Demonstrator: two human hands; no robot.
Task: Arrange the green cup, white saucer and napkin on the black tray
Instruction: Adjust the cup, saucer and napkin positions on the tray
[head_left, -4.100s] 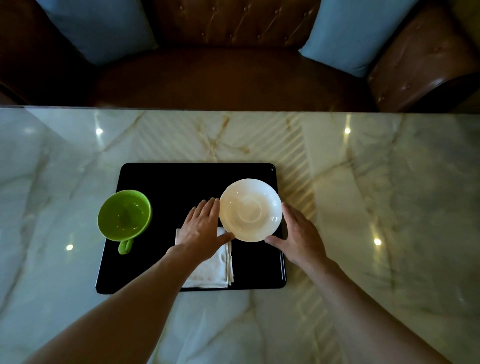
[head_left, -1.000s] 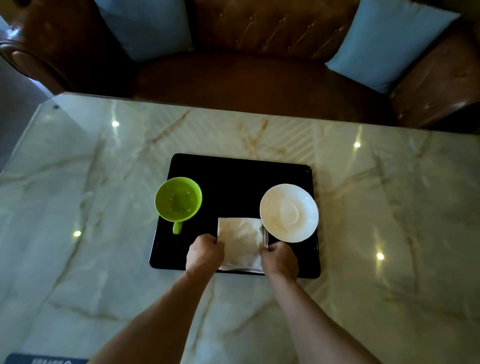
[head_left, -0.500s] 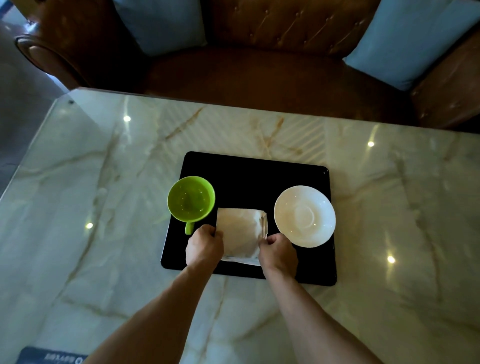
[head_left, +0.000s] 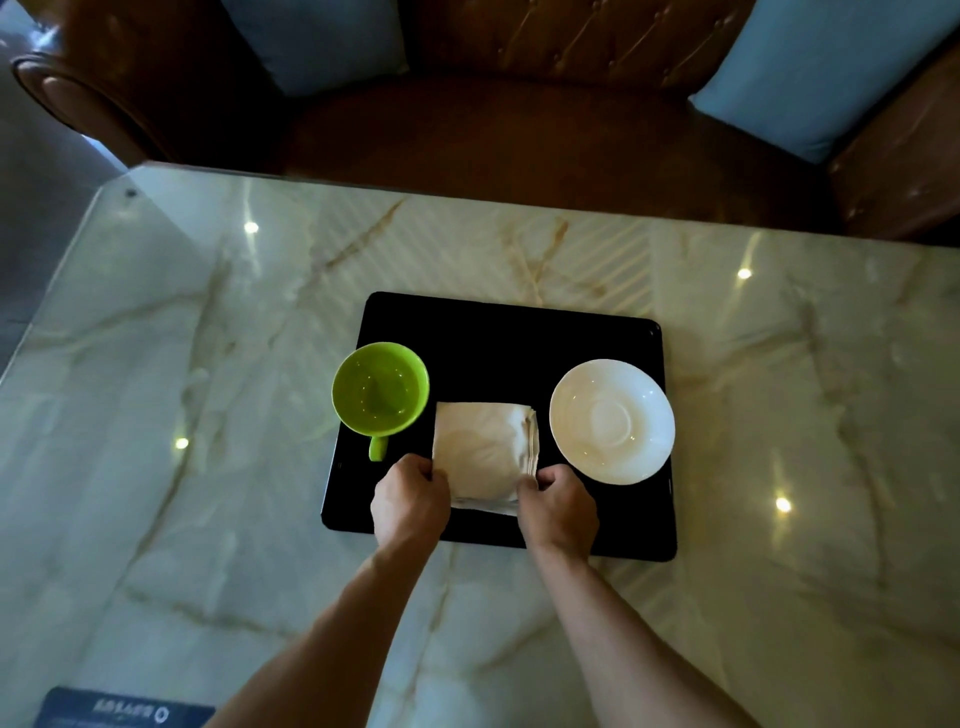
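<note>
At frame centre, black tray (head_left: 498, 332), left hand (head_left: 409, 501) and right hand (head_left: 558, 503) pinching folded napkin (head_left: 483, 449), green cup (head_left: 381, 388) left, white saucer (head_left: 612, 422) right.

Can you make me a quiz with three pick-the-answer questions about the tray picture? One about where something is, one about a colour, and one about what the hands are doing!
1. Where is the napkin?
A. between the green cup and the white saucer
B. under the cup
C. off the black tray

2. What colour are the cushions on the sofa?
A. red
B. blue
C. yellow

3. What are the hands doing?
A. lifting the cup
B. resting flat on the table
C. holding the napkin's near corners

Answers:
1 A, it lies on the tray with the cup on one side and the saucer on the other.
2 B, both cushions look pale blue.
3 C, the left hand and the right hand each pinch one near corner.
</note>
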